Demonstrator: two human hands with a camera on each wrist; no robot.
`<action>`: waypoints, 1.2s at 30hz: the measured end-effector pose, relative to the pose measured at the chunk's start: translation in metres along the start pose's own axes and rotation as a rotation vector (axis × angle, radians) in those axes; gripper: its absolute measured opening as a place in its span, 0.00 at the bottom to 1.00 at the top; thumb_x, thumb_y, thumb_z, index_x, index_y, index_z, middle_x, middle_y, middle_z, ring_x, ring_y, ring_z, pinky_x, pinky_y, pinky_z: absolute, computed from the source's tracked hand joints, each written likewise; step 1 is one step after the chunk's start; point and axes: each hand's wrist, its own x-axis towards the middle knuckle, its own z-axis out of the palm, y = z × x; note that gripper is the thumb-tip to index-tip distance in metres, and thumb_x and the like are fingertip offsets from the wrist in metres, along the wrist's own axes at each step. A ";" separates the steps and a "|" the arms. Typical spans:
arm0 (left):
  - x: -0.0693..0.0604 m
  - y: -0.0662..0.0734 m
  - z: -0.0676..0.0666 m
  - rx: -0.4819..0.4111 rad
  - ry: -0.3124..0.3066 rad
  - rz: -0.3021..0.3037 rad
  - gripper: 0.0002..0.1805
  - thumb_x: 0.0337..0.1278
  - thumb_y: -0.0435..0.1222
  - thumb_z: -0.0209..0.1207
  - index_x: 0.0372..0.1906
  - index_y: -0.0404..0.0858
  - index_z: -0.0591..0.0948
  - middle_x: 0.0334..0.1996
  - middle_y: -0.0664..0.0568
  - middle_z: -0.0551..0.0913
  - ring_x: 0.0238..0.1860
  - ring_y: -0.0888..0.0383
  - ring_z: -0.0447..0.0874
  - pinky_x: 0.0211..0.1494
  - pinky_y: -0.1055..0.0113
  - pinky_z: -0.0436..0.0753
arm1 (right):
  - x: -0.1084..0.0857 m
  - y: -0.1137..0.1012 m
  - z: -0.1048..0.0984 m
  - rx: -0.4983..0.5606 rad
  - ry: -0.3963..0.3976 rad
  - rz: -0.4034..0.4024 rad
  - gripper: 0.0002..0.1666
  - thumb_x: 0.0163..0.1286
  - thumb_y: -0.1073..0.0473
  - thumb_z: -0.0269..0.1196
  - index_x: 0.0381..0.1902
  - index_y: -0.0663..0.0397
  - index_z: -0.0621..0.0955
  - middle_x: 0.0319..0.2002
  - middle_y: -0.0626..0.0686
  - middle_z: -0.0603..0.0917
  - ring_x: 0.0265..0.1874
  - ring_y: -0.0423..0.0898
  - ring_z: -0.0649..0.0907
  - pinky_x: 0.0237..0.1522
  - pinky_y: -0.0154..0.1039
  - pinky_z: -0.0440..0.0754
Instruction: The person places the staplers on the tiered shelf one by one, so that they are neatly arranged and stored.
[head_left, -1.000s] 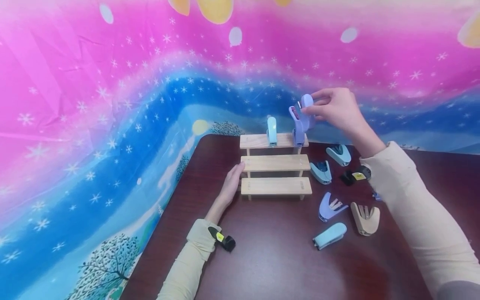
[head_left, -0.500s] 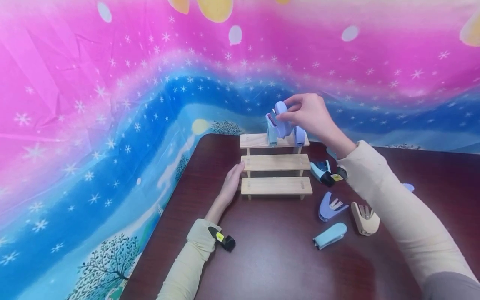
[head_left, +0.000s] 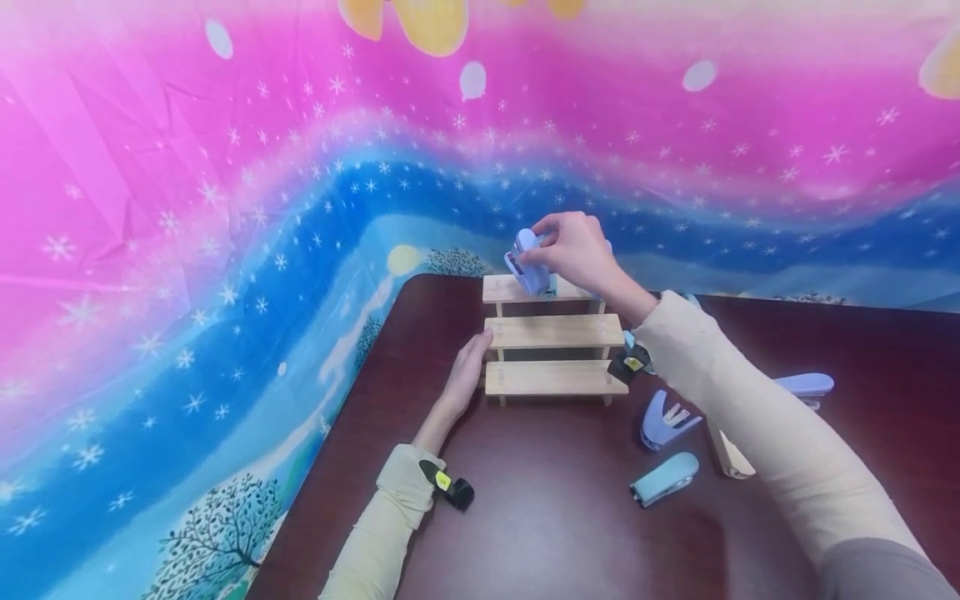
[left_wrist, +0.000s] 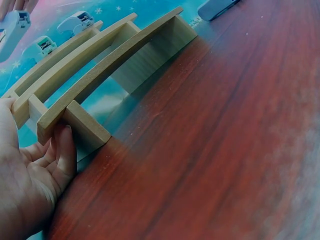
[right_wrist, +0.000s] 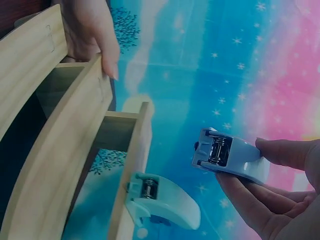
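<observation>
My right hand point(head_left: 577, 250) pinches a purple stapler point(head_left: 527, 265) between thumb and fingers, above the left end of the three-step wooden rack point(head_left: 555, 332). In the right wrist view the held stapler point(right_wrist: 240, 157) hangs apart from a mint stapler point(right_wrist: 167, 200), which stands on the top step. A second purple stapler at the right end of that step is mostly hidden behind my right hand in the head view; the left wrist view shows this stapler point(left_wrist: 75, 22). My left hand point(head_left: 467, 367) grips the rack's left end, thumb on the middle step, fingers curled below.
Right of the rack on the dark table point(head_left: 525, 508) lie a splayed purple stapler point(head_left: 663, 423), a mint stapler point(head_left: 665, 479), a beige stapler point(head_left: 731, 454) and another purple stapler point(head_left: 808, 385). My right sleeve point(head_left: 750, 408) covers part of this group. A printed cloth point(head_left: 225, 208) hangs behind.
My right hand has carried the purple stapler leftward and down, from over the right end of the top step, past the mint stapler, to the left end. My left hand stays on the rack.
</observation>
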 end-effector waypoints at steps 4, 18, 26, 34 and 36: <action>-0.002 -0.002 0.001 0.028 0.024 0.021 0.32 0.77 0.61 0.44 0.54 0.36 0.80 0.42 0.44 0.79 0.38 0.54 0.81 0.40 0.60 0.86 | 0.003 0.003 0.009 -0.006 -0.002 -0.003 0.25 0.65 0.60 0.73 0.58 0.65 0.83 0.44 0.63 0.89 0.40 0.54 0.90 0.37 0.43 0.89; 0.001 -0.005 0.003 -0.001 0.028 0.002 0.33 0.76 0.61 0.46 0.55 0.34 0.78 0.41 0.43 0.78 0.35 0.54 0.81 0.37 0.61 0.87 | 0.015 0.005 0.032 -0.080 0.031 -0.001 0.27 0.63 0.61 0.75 0.56 0.71 0.83 0.40 0.65 0.89 0.37 0.56 0.88 0.35 0.42 0.88; 0.001 -0.006 0.003 0.029 0.031 -0.009 0.37 0.76 0.62 0.45 0.65 0.34 0.76 0.46 0.41 0.80 0.40 0.53 0.82 0.41 0.59 0.87 | 0.025 0.009 0.051 -0.168 0.040 -0.041 0.23 0.65 0.62 0.74 0.53 0.73 0.83 0.45 0.66 0.88 0.39 0.56 0.86 0.37 0.42 0.88; 0.003 -0.006 0.002 0.017 0.036 0.000 0.34 0.76 0.62 0.45 0.59 0.35 0.79 0.44 0.42 0.80 0.37 0.53 0.82 0.39 0.61 0.87 | 0.023 0.012 0.059 -0.191 0.092 -0.157 0.12 0.75 0.62 0.65 0.42 0.71 0.84 0.32 0.62 0.86 0.24 0.49 0.81 0.26 0.36 0.82; 0.003 -0.005 0.002 0.014 0.023 -0.008 0.36 0.76 0.62 0.45 0.63 0.35 0.77 0.46 0.42 0.80 0.39 0.53 0.82 0.41 0.60 0.87 | 0.017 0.013 0.052 -0.196 0.125 -0.192 0.15 0.78 0.60 0.62 0.45 0.71 0.85 0.33 0.62 0.87 0.21 0.48 0.79 0.23 0.34 0.79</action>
